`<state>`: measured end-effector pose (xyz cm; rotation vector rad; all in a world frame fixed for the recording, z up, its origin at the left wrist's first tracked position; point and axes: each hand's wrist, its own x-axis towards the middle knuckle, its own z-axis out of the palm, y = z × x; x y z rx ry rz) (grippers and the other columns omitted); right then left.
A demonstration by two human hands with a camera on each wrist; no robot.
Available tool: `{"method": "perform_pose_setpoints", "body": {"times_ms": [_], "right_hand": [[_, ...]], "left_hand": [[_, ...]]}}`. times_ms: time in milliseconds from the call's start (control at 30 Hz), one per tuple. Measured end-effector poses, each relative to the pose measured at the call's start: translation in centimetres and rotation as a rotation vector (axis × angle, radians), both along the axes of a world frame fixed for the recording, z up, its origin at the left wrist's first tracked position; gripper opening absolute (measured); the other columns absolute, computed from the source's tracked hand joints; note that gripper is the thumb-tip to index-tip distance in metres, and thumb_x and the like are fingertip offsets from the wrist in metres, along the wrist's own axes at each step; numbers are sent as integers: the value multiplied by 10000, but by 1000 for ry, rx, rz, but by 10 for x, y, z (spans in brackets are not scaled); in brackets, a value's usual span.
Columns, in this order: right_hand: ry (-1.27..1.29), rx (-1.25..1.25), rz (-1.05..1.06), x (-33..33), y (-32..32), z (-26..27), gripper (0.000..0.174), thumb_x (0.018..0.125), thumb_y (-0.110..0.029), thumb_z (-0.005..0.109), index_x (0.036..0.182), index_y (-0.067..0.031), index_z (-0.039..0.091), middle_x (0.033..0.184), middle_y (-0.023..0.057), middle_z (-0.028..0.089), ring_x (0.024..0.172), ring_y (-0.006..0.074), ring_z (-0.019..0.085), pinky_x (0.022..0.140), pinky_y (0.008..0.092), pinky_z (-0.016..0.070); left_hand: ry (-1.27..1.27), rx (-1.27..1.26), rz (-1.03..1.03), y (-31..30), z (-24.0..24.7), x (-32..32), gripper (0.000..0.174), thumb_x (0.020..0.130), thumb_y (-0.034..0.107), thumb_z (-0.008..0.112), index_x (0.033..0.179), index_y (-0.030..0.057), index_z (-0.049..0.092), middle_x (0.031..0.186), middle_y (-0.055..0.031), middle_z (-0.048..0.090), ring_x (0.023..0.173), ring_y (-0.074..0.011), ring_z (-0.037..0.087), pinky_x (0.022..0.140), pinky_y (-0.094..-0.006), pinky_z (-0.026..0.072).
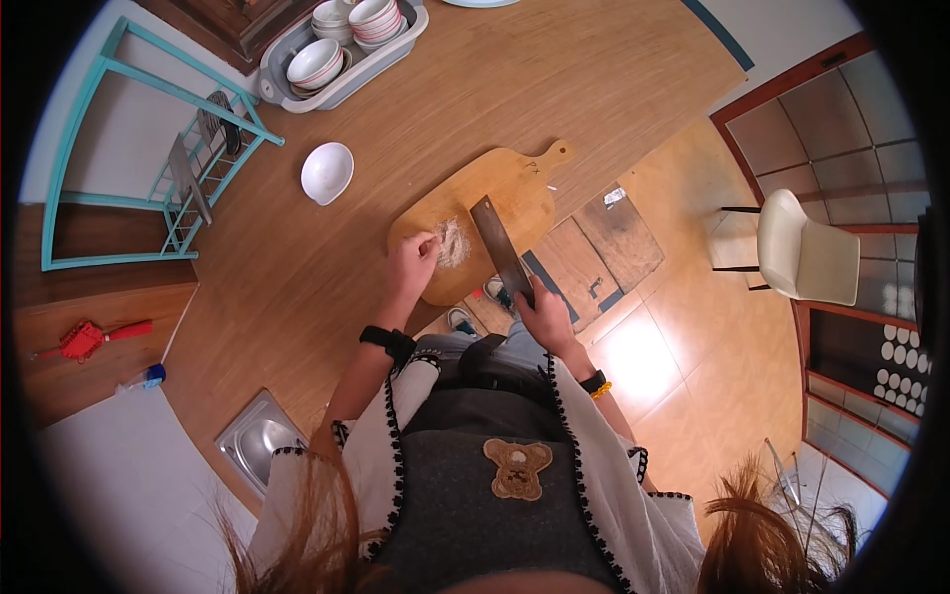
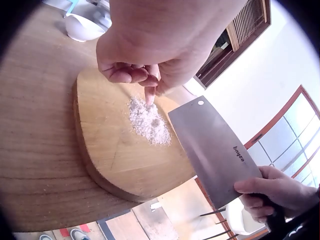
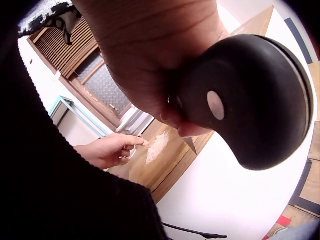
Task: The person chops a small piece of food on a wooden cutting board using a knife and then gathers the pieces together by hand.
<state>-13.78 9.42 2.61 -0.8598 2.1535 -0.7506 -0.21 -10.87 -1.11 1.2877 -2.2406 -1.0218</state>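
Note:
On the wooden cutting board (image 1: 472,280) lies a small pile of whitish fine crumbs (image 2: 146,122); their kind does not show. My left hand (image 1: 412,263) hovers over the board, with its extended index finger (image 2: 149,95) reaching down to the pile's edge and the other fingers bent. In the right wrist view that left hand (image 3: 112,150) points at the crumbs from the side. My right hand (image 1: 546,319) grips a cleaver (image 1: 500,243) by its black handle (image 3: 250,100). The broad blade (image 2: 212,150) is held beside the pile, over the board's near right edge.
A white bowl (image 1: 327,173) stands on the wooden table (image 1: 267,257) left of the board. Farther back, a grey basin (image 1: 341,94) holds several stacked bowls. A turquoise rack (image 1: 104,64) stands at left. A metal sink (image 1: 259,441) lies at lower left, a cream chair (image 1: 807,247) at right.

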Motion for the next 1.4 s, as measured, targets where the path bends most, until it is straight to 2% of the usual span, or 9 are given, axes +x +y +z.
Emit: {"method": "perform_pose_setpoints", "body": {"times_ms": [100,433,500,833,900,1033,1100,1233,1400], "right_hand": [[-9,0,-7,0,1,0,291,858,-205,567,1051,4,507,868,233,647,835,411,609,704,460,492],[-4,11,-6,0,3,-3,310,859,-218,568,1068,2,508,858,240,644,832,416,609,706,464,492],[-3,11,-5,-1,3,-2,318,859,-221,568,1076,3,508,857,242,644,832,417,609,707,464,492],[-24,15,-6,-2,3,1,323,860,-217,570,1091,2,511,869,242,645,842,413,612,717,456,496],[-25,12,-3,-1,2,1,321,861,-214,570,1091,2,512,873,241,645,846,411,612,719,454,496],[-22,8,-10,-1,3,2,316,862,-207,570,1092,1,513,878,238,646,852,408,612,718,449,496],[-19,8,-12,-2,3,1,316,862,-207,571,1093,0,513,878,237,647,852,408,612,717,449,496],[-26,0,-6,-2,3,1,318,860,-210,575,1091,-1,514,881,240,645,855,407,611,715,449,494],[-26,14,-8,-3,2,3,317,859,-211,576,1087,-1,514,880,242,643,854,410,608,714,451,492]], "left_hand": [[-46,10,-35,0,6,1,203,797,258,675,796,56,682,595,-98,590,524,-228,571,498,-341,422],[-112,-51,-14,2,14,-1,204,744,270,723,766,75,670,606,-74,575,538,-228,556,509,-352,425],[5,-69,6,4,18,-3,213,728,274,739,759,78,666,618,-70,570,563,-230,558,519,-353,429],[-96,-87,-30,3,11,-1,347,821,365,642,708,38,604,670,-106,585,649,-281,598,544,-382,438],[-249,-161,-87,1,12,-1,400,810,423,637,683,48,586,711,-101,595,673,-293,607,557,-399,451],[-378,-279,-204,2,17,-3,432,790,484,635,708,64,584,777,-108,612,716,-294,619,580,-414,473],[-531,-376,-273,-2,12,-5,492,759,561,624,849,78,634,842,-131,635,775,-292,636,644,-397,506],[-543,-414,-300,-4,7,-7,499,790,545,594,902,59,622,874,-147,640,813,-288,639,690,-404,507],[-529,-439,-341,-3,-5,-12,342,840,397,566,886,64,629,884,-134,652,818,-285,637,711,-423,490]]}}
